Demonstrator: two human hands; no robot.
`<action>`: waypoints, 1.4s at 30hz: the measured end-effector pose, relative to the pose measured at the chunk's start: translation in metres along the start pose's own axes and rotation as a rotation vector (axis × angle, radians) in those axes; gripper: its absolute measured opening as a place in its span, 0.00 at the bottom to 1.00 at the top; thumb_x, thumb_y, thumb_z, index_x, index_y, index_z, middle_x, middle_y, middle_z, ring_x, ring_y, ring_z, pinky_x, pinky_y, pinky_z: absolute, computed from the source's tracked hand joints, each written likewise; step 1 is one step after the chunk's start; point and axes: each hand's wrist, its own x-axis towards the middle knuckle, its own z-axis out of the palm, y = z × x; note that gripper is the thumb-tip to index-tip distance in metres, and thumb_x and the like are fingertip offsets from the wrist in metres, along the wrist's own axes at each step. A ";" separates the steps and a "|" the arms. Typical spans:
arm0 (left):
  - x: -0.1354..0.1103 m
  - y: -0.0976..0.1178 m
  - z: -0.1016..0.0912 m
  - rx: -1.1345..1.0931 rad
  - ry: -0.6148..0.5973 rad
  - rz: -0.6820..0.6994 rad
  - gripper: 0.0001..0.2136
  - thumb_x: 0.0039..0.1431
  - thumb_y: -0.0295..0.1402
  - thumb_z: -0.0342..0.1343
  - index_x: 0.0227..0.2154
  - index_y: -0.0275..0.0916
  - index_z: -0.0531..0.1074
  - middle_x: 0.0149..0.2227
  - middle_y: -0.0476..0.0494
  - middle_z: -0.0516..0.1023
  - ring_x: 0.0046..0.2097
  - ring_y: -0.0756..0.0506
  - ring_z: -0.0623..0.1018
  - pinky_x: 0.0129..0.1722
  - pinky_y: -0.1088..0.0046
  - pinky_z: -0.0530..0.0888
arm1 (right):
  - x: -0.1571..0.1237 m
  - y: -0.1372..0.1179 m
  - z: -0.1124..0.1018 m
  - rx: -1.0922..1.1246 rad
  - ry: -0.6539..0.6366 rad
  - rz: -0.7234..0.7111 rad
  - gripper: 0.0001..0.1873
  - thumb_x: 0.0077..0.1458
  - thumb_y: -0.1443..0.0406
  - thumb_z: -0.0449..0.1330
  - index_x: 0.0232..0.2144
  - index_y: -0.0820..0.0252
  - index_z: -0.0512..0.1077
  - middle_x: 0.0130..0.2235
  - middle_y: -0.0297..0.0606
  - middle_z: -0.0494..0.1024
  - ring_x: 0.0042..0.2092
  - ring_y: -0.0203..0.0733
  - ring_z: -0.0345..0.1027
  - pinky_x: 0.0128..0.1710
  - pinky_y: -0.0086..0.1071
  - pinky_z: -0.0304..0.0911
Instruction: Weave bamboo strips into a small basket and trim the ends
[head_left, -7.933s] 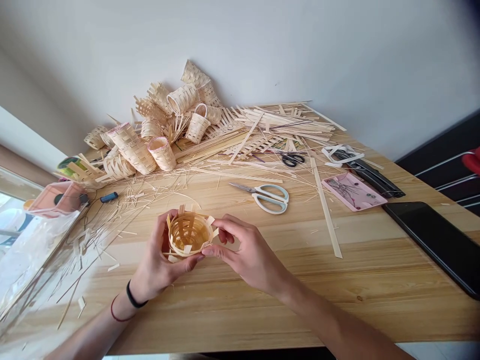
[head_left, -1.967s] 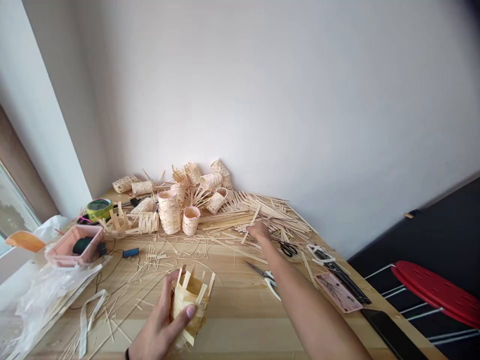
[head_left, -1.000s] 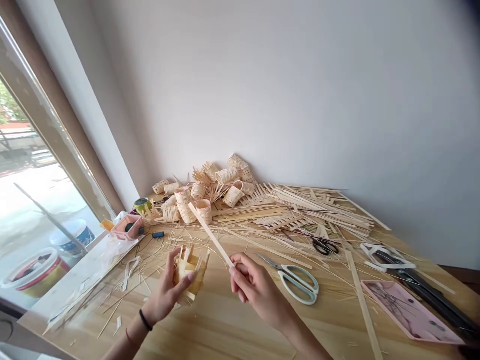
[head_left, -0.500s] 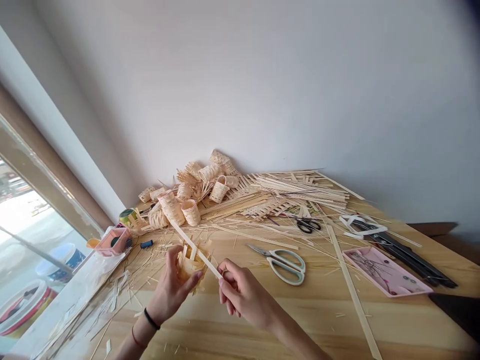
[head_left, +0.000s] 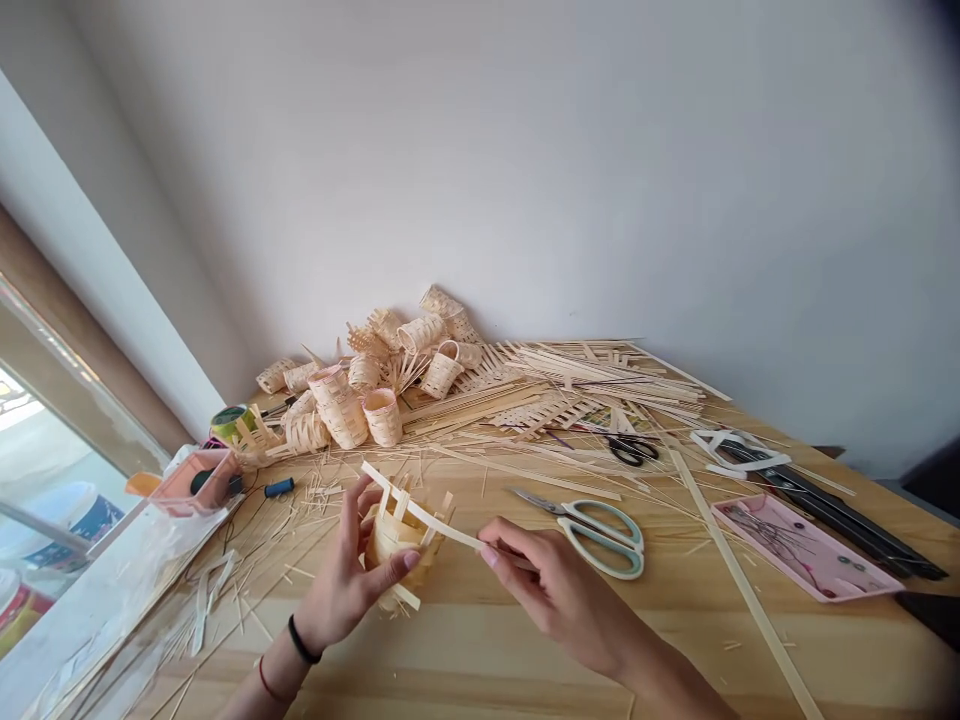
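Cradling a half-woven bamboo basket (head_left: 397, 555) in the curled left hand (head_left: 341, 570), thumb pressed to its side, a person pinches a thin strip (head_left: 427, 522) in the right hand (head_left: 559, 595), laid snug across the upright stakes (head_left: 394, 505), above the worktop (head_left: 847, 650), near the scissors (head_left: 600, 535).

Bamboo basket (head_left: 396, 548) — pale, crisscross weave; scissor handles (head_left: 609, 545) — mint.

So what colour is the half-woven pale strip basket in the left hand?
The half-woven basket is a pale straw yellow, shown best in the head view.
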 end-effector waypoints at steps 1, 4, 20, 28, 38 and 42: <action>-0.001 -0.001 -0.001 -0.006 0.002 -0.005 0.38 0.63 0.41 0.67 0.67 0.54 0.49 0.68 0.38 0.65 0.59 0.38 0.79 0.60 0.56 0.77 | -0.001 0.001 -0.001 -0.018 -0.003 0.013 0.19 0.75 0.53 0.47 0.32 0.54 0.60 0.25 0.24 0.53 0.26 0.36 0.47 0.27 0.33 0.45; -0.003 -0.005 -0.003 0.026 0.040 0.008 0.38 0.63 0.42 0.67 0.67 0.52 0.49 0.66 0.37 0.67 0.59 0.37 0.79 0.60 0.54 0.76 | -0.004 0.005 0.003 -0.060 -0.015 0.051 0.20 0.75 0.53 0.47 0.30 0.54 0.59 0.26 0.26 0.56 0.28 0.37 0.51 0.28 0.32 0.48; -0.010 -0.006 0.008 0.108 0.080 0.068 0.44 0.60 0.42 0.70 0.70 0.50 0.46 0.64 0.34 0.69 0.61 0.35 0.78 0.62 0.51 0.74 | -0.005 0.001 0.008 -0.117 0.056 -0.008 0.19 0.75 0.55 0.49 0.35 0.56 0.72 0.26 0.33 0.66 0.27 0.39 0.56 0.26 0.32 0.53; -0.012 -0.005 0.000 0.375 0.025 0.088 0.30 0.68 0.43 0.62 0.68 0.50 0.58 0.69 0.35 0.67 0.56 0.36 0.80 0.55 0.57 0.78 | -0.005 0.005 0.000 -0.233 0.109 -0.079 0.15 0.72 0.63 0.52 0.33 0.55 0.73 0.25 0.31 0.66 0.26 0.37 0.55 0.27 0.32 0.52; -0.011 0.005 -0.003 0.570 -0.085 0.191 0.23 0.72 0.42 0.55 0.68 0.50 0.66 0.68 0.40 0.73 0.67 0.35 0.73 0.65 0.54 0.71 | -0.003 0.018 -0.005 -0.415 0.270 -0.233 0.17 0.73 0.66 0.53 0.45 0.57 0.83 0.34 0.41 0.82 0.33 0.41 0.73 0.34 0.34 0.64; -0.012 0.008 -0.005 0.569 -0.125 0.177 0.20 0.72 0.41 0.55 0.65 0.49 0.70 0.66 0.40 0.76 0.66 0.36 0.74 0.64 0.55 0.73 | -0.004 0.017 -0.005 -0.399 0.332 -0.242 0.13 0.73 0.65 0.56 0.43 0.57 0.82 0.37 0.42 0.84 0.37 0.44 0.76 0.38 0.35 0.68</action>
